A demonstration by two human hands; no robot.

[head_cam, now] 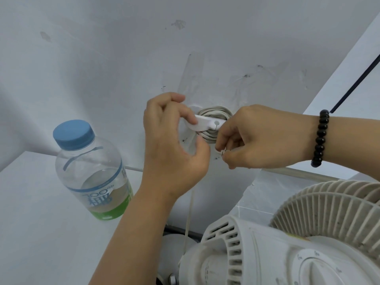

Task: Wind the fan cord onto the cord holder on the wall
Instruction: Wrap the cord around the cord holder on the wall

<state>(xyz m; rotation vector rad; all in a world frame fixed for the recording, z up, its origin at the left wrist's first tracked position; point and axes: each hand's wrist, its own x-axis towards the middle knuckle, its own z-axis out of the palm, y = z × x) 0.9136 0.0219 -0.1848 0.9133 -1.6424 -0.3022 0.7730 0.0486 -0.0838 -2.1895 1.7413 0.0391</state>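
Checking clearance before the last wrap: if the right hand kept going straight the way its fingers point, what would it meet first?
Probably the left hand, whose thumb sits just beyond the right hand; depth is unclear.

We can read only one label, the band around the clear plastic bottle (92, 171) with the blue cap. It reaches us reversed, as if seen through the bottle from behind: white figures that look like a mirrored "100%", and beneath them larger white characters we cannot make out. The fan (287, 243) has small marks around its dial, too small for us to read. We find no other legible text
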